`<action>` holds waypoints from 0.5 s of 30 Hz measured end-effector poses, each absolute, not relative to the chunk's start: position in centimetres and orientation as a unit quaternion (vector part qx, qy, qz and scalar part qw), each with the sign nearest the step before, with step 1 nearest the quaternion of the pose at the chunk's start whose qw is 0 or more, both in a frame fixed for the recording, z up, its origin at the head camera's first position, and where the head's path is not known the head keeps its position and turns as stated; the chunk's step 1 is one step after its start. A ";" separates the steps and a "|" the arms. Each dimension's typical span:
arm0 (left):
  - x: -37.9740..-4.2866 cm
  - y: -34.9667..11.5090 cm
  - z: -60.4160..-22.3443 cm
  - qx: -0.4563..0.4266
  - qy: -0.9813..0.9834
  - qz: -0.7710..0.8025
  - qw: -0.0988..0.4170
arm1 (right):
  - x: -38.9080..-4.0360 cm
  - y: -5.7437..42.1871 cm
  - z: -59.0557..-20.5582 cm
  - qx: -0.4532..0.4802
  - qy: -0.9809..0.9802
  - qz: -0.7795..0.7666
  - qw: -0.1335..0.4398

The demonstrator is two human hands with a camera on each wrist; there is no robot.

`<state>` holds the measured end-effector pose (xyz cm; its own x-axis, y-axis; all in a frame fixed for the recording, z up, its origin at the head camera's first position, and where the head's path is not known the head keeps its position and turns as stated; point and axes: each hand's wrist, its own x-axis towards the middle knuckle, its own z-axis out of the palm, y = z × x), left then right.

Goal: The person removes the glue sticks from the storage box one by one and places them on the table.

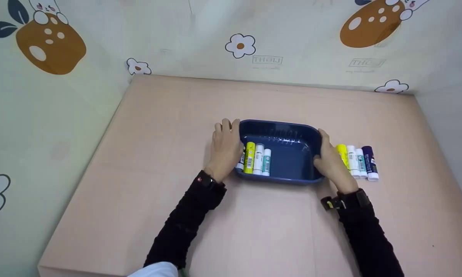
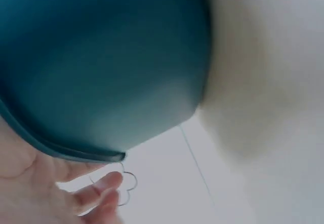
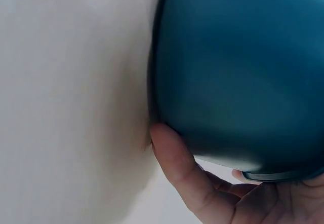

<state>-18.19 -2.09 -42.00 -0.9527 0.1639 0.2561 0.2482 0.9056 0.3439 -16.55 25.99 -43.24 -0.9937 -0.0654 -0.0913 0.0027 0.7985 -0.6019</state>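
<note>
A dark blue plastic basin (image 1: 292, 156) sits between my two hands in the head view. My left hand (image 1: 226, 148) grips its left rim, and the left wrist view shows the palm along the basin's outer wall (image 2: 116, 72). On the right side, my right hand (image 1: 333, 163) holds the wall; a finger (image 3: 174, 158) presses the outside near the base. Inside, at the left, several glue sticks lie side by side: a yellow one (image 1: 249, 157), a white one (image 1: 258, 159), a teal-labelled one (image 1: 266, 162) and one partly hidden by my left hand.
Right of my right hand, more glue sticks lie in a row on the pinkish table cover (image 1: 158, 184), among them a white one (image 1: 353, 161) and a dark purple one (image 1: 370, 163). A patterned wall covering (image 1: 192, 46) borders the table at the back and sides.
</note>
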 end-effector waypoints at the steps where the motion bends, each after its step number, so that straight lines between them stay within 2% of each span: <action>1: -18.1 -1.9 -41.9 -0.117 -0.967 -0.194 0.121 | -16.5 26.0 -43.2 -0.017 0.947 -0.316 0.052; 3: -17.8 -1.6 -41.7 -0.137 -0.960 -0.209 0.126 | -16.6 25.9 -43.2 -0.018 0.948 -0.314 0.051; 8: -16.8 -0.7 -41.8 -0.155 -0.954 -0.238 0.100 | -16.5 25.9 -43.2 -0.019 0.949 -0.310 0.052; 15: -15.9 1.1 -43.0 -0.145 -0.978 -0.104 0.106 | -16.5 26.0 -43.2 -0.020 0.948 -0.312 0.050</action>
